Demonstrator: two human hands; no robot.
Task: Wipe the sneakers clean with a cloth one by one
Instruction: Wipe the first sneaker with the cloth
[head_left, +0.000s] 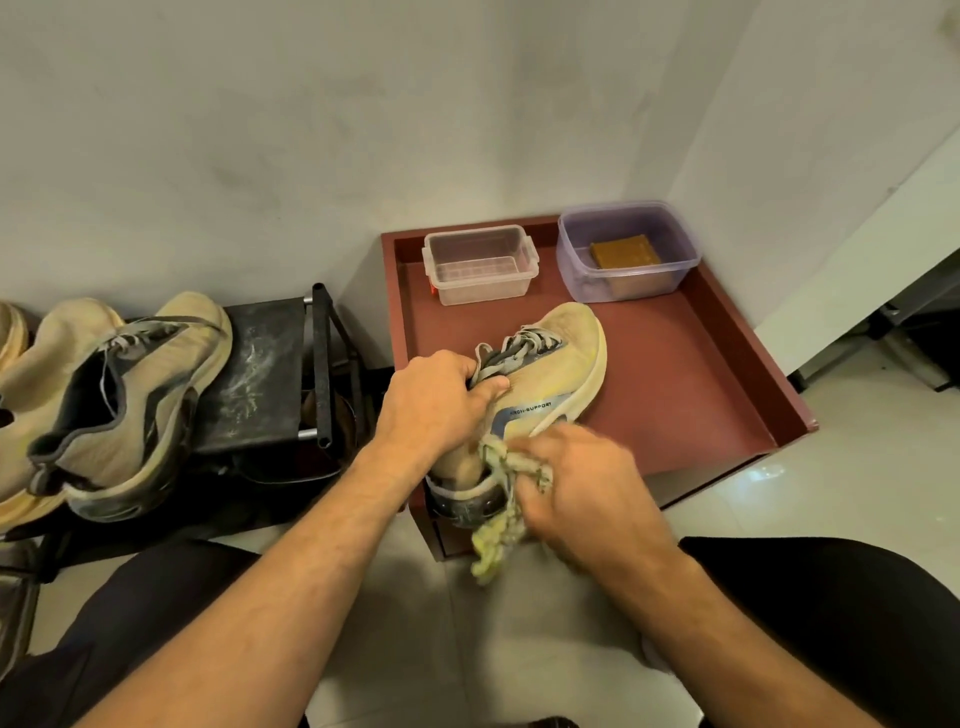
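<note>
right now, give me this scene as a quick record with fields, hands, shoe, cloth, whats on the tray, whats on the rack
left hand: left hand grips the sneaker at its collar
right hand: right hand holds the cloth against the sneaker's heel side; blurred
sneaker: toe resting on the red tray, heel over the near edge
tray contents: empty clear box; purple tub holding a brown block
rack: other sneakers on the black rack at left

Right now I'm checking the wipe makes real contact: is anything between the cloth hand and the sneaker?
Nothing visible. The right hand presses the cloth straight against the sneaker near its heel, while the left hand grips it at the collar. The clear box and purple tub sit apart.
</note>
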